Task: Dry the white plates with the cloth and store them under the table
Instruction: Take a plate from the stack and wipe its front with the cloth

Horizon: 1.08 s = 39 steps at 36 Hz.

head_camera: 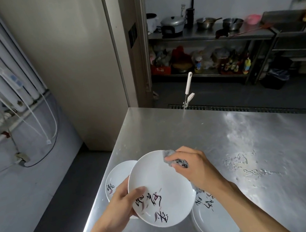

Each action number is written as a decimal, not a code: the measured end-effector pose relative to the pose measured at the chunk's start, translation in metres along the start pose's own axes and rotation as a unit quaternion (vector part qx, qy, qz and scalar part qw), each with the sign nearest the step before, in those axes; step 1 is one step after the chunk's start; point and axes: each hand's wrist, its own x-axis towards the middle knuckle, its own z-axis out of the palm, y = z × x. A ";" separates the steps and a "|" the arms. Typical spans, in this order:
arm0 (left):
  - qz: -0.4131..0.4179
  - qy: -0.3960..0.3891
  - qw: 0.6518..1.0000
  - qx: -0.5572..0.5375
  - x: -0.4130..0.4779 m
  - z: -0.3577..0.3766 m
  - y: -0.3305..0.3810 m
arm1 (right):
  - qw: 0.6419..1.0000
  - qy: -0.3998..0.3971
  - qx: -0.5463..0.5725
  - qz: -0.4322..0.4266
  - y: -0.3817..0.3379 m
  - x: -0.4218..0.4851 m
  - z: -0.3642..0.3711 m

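Observation:
My left hand (122, 207) grips the left rim of a white plate (158, 183) with black brush writing, thumb on its face, and holds it tilted above the steel table (232, 143). My right hand (194, 167) holds a bunched grey cloth (171, 158) against the plate's upper right rim. Another white plate (117, 175) lies on the table behind the held one, at the left edge. A third white plate (211, 221) lies under my right forearm, partly hidden.
Water spots (244, 163) lie on the table to the right. A white-handled tool (188, 90) stands past the table's far edge. Steel shelves (205, 35) with pots and bottles line the back wall. A tall steel cabinet (72, 68) stands left of the table, above dark floor.

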 end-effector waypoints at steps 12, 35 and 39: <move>0.051 0.099 0.990 -0.081 0.002 0.009 -0.017 | 0.997 0.046 0.016 0.054 0.006 -0.002 0.002; 0.027 -0.002 0.998 0.060 -0.006 -0.002 -0.005 | 0.999 0.020 -0.001 0.030 0.015 0.004 0.003; 0.036 -0.006 0.999 0.024 -0.004 -0.007 -0.002 | 0.998 0.026 0.004 0.054 0.027 -0.010 0.005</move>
